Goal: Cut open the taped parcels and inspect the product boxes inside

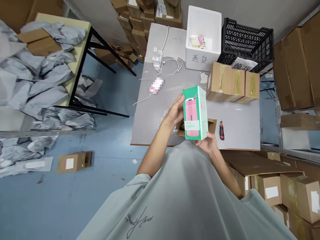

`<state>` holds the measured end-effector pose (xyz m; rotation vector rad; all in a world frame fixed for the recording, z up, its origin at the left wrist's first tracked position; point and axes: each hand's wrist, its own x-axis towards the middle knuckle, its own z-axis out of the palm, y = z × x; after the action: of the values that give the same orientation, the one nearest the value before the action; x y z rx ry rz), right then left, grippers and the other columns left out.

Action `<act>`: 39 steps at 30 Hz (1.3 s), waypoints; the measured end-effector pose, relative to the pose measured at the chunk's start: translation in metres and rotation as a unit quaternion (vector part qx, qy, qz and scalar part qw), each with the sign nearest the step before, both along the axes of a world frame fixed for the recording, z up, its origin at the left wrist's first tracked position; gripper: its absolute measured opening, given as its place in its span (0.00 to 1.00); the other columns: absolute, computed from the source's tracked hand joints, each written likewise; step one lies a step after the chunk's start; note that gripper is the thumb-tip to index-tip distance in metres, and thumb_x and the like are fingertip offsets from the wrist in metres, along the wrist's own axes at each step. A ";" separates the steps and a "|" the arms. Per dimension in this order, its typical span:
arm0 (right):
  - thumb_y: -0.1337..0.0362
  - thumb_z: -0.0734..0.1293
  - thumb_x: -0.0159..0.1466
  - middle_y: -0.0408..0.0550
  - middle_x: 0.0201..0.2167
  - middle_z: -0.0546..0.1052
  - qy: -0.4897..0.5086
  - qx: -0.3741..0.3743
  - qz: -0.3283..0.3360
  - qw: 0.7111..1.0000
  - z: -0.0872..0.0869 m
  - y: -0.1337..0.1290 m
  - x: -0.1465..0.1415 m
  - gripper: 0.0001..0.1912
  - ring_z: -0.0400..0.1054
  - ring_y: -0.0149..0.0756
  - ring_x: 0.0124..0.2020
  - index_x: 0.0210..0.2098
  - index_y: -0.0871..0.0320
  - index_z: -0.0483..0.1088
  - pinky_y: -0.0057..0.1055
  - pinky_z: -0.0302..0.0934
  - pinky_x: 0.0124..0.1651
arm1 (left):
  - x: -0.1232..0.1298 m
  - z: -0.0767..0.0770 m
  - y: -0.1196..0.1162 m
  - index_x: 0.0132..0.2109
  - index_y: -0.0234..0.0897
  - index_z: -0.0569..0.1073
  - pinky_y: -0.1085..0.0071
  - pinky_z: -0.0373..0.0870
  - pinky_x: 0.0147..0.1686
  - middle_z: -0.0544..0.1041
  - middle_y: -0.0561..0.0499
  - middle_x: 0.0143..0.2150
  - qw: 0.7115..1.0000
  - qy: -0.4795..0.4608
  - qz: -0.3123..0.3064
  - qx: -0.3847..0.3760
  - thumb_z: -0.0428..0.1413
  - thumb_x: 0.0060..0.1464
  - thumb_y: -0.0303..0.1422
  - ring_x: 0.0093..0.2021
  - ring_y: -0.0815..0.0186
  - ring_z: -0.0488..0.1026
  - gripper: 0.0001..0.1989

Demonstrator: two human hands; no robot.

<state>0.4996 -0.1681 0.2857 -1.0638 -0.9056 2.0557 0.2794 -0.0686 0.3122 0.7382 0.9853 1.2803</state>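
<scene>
- The green product box [195,112] is standing upright in the air above the near edge of the grey table [240,123], its long axis running top to bottom and leaning slightly right at the top, with its printed front turned toward the camera.
- The box is showing a green front with a pink bottle pictured on it, a white label band low down, and a paler side panel on the right.
- The left hand [175,111] is gripping the box's left edge, fingers curled closed around it; the right hand [208,142] is cupping the bottom right corner from below, fingers wrapped under it.
- An opened brown carton [211,126] is sitting on the table directly behind the box, partly hidden by it.
- A red utility knife [221,130] is lying just right of the carton.
- Taped brown cartons [232,86], a white foam box [203,36], a black crate [247,43] and white cables [170,63] are lying farther back on the table.
</scene>
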 end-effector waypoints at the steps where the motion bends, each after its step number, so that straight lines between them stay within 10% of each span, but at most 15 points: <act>1: 0.31 0.68 0.63 0.58 0.49 0.87 0.001 -0.004 -0.002 1.000 -0.001 0.000 -0.001 0.38 0.82 0.61 0.49 0.60 0.51 0.76 0.56 0.82 0.38 | 0.001 0.000 0.001 0.60 0.46 0.80 0.50 0.84 0.58 0.87 0.43 0.59 1.000 0.005 0.008 0.002 0.65 0.55 0.73 0.63 0.44 0.85 0.42; 9: 0.38 0.74 0.69 0.53 0.64 0.84 -0.091 0.033 -0.071 0.993 0.016 0.019 0.013 0.38 0.82 0.55 0.60 0.73 0.47 0.72 0.53 0.86 0.53 | -0.016 -0.005 0.012 0.61 0.47 0.77 0.63 0.84 0.45 0.86 0.45 0.54 0.994 0.104 0.041 -0.012 0.68 0.57 0.68 0.50 0.54 0.88 0.38; 18: 0.39 0.85 0.58 0.59 0.81 0.68 -0.341 0.206 -0.085 0.913 0.006 0.017 -0.007 0.61 0.70 0.64 0.74 0.83 0.47 0.63 0.58 0.80 0.66 | 0.001 0.004 0.009 0.61 0.46 0.79 0.70 0.81 0.44 0.84 0.46 0.58 0.937 0.333 0.109 0.012 0.75 0.58 0.55 0.45 0.61 0.85 0.31; 25: 0.39 0.79 0.65 0.53 0.65 0.83 -0.060 0.038 -0.067 0.995 -0.003 0.029 0.007 0.41 0.80 0.55 0.62 0.72 0.44 0.72 0.51 0.84 0.56 | -0.008 0.001 0.019 0.71 0.46 0.75 0.59 0.83 0.59 0.81 0.39 0.67 0.965 0.257 0.035 0.047 0.66 0.68 0.59 0.61 0.55 0.83 0.34; 30: 0.42 0.81 0.61 0.49 0.50 0.89 0.102 -0.122 -0.079 0.984 -0.016 0.028 0.023 0.25 0.83 0.50 0.51 0.51 0.47 0.80 0.42 0.83 0.44 | -0.001 -0.008 0.026 0.72 0.49 0.76 0.54 0.85 0.60 0.82 0.40 0.67 0.983 0.183 -0.031 0.008 0.66 0.69 0.55 0.64 0.52 0.83 0.31; 39: 0.47 0.83 0.64 0.49 0.69 0.82 0.013 0.009 -0.111 0.994 0.000 0.045 0.054 0.42 0.76 0.53 0.71 0.74 0.42 0.73 0.54 0.76 0.70 | 0.042 -0.007 0.050 0.77 0.48 0.71 0.53 0.85 0.62 0.79 0.37 0.71 0.983 0.174 -0.053 0.002 0.68 0.67 0.56 0.65 0.51 0.82 0.40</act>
<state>0.5535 -0.1229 0.2855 -1.0743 -0.7552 1.8701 0.3214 -0.0182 0.3049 1.0283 1.2063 1.0809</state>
